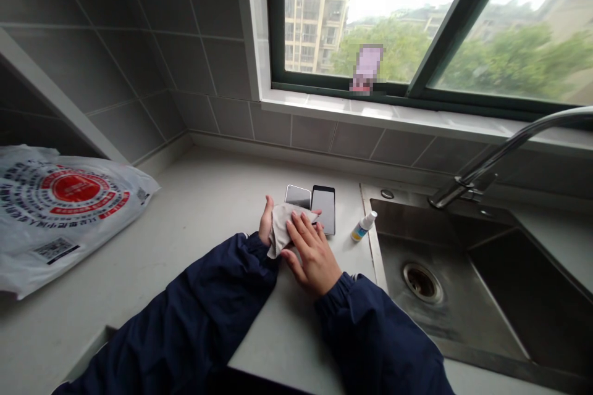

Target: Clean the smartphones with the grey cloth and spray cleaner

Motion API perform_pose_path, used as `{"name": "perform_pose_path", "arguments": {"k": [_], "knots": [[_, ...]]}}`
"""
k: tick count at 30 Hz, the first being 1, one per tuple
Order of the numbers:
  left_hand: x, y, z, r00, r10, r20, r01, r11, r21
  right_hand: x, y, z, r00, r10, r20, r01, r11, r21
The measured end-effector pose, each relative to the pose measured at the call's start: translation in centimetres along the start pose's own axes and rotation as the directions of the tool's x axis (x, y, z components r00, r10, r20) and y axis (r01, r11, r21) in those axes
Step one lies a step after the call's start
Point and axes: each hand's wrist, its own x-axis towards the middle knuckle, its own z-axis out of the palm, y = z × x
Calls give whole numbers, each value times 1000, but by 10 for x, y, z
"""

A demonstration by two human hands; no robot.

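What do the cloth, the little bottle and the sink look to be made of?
Cloth: probably soft fabric, matte, draping in folds. Bottle: likely plastic, smooth, with a white moulded-looking cap. Sink: apparently stainless steel, grey with a metallic sheen.

The printing that stands out is on the white plastic bag [109, 234] on the left of the counter [185, 228]: a red disc [76, 187] with pale marks inside, rings of black Chinese characters around it, and red strips with pale lettering. The characters are too slanted and small to read surely. Below the rings the bag bears a QR code [52, 249] with a black strip along it. The spray bottle [364, 226] has a blue and yellow label [359, 232], its wording too small to read
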Motion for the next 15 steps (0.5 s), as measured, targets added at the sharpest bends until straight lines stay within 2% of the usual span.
{"name": "perform_pose_path", "arguments": {"k": [4,9,15], "knots": [[1,-8,6,997,69,-19,-70,997,-37,1,7,-2,998,64,14,-63,997,-53],[4,-13,1,993,95,-74,-99,993,-58,2,14,-2,999,45,3,-44,997,-60],[5,-17,-3,998,40,-43,-43,997,-57,2,15,-2,997,75,-4,-75,996,-56]]}}
